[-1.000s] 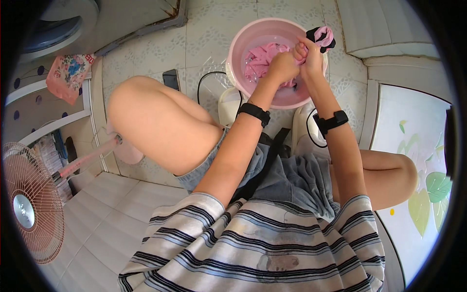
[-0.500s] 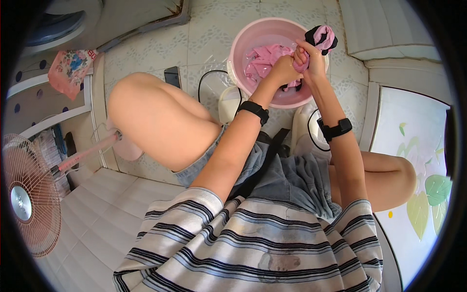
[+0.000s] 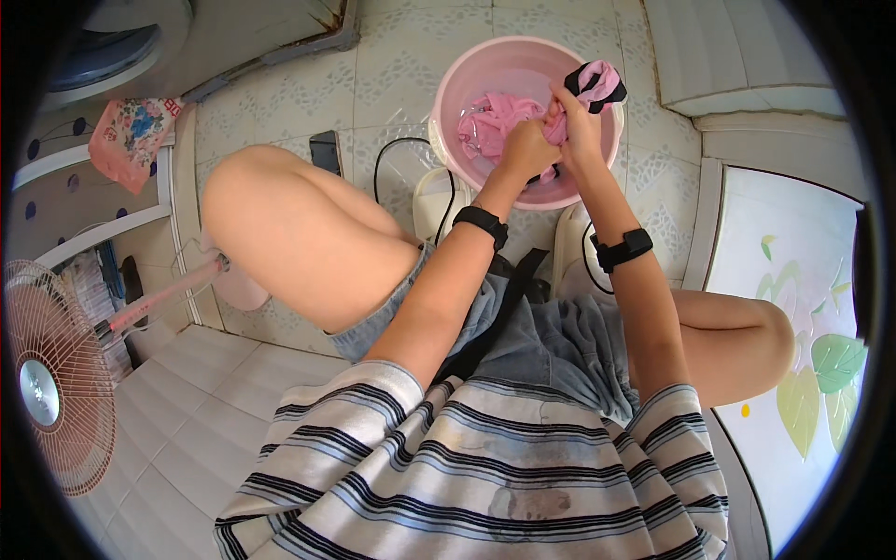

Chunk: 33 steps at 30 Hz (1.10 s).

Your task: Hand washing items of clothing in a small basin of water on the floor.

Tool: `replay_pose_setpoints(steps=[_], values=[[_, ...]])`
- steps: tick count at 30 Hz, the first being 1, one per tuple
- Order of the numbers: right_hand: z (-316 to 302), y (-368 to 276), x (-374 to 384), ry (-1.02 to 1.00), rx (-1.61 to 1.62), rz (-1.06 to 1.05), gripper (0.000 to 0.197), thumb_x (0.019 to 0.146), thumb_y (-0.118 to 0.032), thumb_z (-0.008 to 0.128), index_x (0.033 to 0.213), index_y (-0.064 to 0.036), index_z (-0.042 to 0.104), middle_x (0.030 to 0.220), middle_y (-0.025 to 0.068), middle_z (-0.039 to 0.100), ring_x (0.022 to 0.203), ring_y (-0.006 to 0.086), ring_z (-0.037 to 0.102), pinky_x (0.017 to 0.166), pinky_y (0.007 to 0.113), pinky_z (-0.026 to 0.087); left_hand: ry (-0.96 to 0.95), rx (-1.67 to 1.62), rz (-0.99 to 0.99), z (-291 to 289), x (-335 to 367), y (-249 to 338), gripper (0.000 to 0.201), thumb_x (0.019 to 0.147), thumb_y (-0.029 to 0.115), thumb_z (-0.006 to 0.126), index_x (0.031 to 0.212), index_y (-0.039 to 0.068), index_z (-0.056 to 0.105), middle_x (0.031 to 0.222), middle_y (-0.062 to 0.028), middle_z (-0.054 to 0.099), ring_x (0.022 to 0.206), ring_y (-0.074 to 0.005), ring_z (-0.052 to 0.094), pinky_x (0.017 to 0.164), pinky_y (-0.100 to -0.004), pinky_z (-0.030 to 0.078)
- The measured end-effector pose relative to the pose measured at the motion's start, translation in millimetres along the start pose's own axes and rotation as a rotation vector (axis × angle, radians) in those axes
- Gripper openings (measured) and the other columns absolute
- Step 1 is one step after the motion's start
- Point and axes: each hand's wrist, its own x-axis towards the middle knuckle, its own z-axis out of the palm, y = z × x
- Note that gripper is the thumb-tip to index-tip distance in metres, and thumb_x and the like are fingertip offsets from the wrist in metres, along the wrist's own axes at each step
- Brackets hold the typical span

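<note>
A pink plastic basin [image 3: 452,84] on the tiled floor holds water and a wet pink garment [image 3: 495,121] with black trim. Above it, my left hand [image 3: 530,147] is closed in a fist around part of this cloth. My right hand [image 3: 581,126] grips the cloth just to the right, touching the left hand. A bunched pink and black end [image 3: 597,86] sticks out beyond the right fingers over the basin's right rim. Between my fists the fabric looks twisted; some of it hangs down to the water beneath the left hand.
A dark phone [image 3: 326,152] lies on the floor left of the basin. My light-coloured shoes [image 3: 432,207] stand close to its near rim. A pink fan [image 3: 61,373] is at the left, below a floral cloth [image 3: 135,140]. A white panel with leaf pictures [image 3: 784,308] stands at the right.
Both hands have shifted slightly left and the right one a little nearer, bringing the bunched cloth end lower in the view. Both still grip the garment.
</note>
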Motion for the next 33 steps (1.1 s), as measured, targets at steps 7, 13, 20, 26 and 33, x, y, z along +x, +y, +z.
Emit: replay_pose_setpoints(steps=[7,13,20,26,33], values=[[-25.4,-23.5,-5.4,-0.038,-0.411,-0.214,0.032,0.071,-0.009,0.071,0.099,-0.0019,0.056,0.092,0.0038,0.059,0.082,0.0123,0.056,0.073,0.026,0.046,-0.108,0.016,-0.058,-10.6,7.8,-32.5,0.072,0.061,0.011,0.07,0.123,-0.006,0.038,0.121,-0.0255,0.046,0.116,-0.0346,0.043,0.097,-0.037,0.035],[-49.3,-47.8,1.8,-0.097,-0.59,-0.391,0.044,0.069,-0.009,0.072,0.108,-0.0004,0.054,0.1,0.0067,0.06,0.091,0.0144,0.055,0.078,0.027,0.046,0.143,0.0,0.063,-27.2,13.2,0.2,0.069,0.064,0.003,0.063,0.126,-0.003,0.035,0.123,-0.0235,0.044,0.119,-0.0335,0.041,0.1,-0.038,0.031],[-9.6,-70.0,-19.7,-0.306,-0.584,-0.162,0.055,0.075,-0.03,0.066,0.119,-0.0011,0.05,0.109,0.0086,0.058,0.098,0.0176,0.054,0.086,0.028,0.042,0.1,-0.343,0.181,-41.2,22.8,24.8,0.07,0.068,0.009,0.071,0.128,0.0,0.035,0.121,-0.0154,0.048,0.113,-0.0227,0.047,0.094,-0.0319,0.038],[-16.8,-75.6,-14.5,-0.438,-0.104,-0.08,0.067,0.084,-0.031,0.055,0.138,-0.0034,0.025,0.122,0.0153,0.049,0.113,0.0204,0.046,0.095,0.035,0.035,0.104,-0.282,0.25,-45.6,14.7,20.8,0.067,0.06,0.018,0.077,0.117,0.0,0.047,0.113,-0.0144,0.053,0.107,-0.0241,0.051,0.09,-0.0353,0.041],[-11.4,-54.1,-22.9,-0.426,-0.496,-0.013,0.062,0.071,-0.007,0.07,0.125,0.0029,0.04,0.117,0.0115,0.051,0.107,0.0178,0.049,0.093,0.029,0.039,-0.371,-0.542,-0.015,-45.8,8.6,40.6,0.023,0.072,0.001,0.061,0.094,-0.004,0.056,0.08,-0.0083,0.061,0.072,-0.0133,0.061,0.065,-0.0278,0.053]])
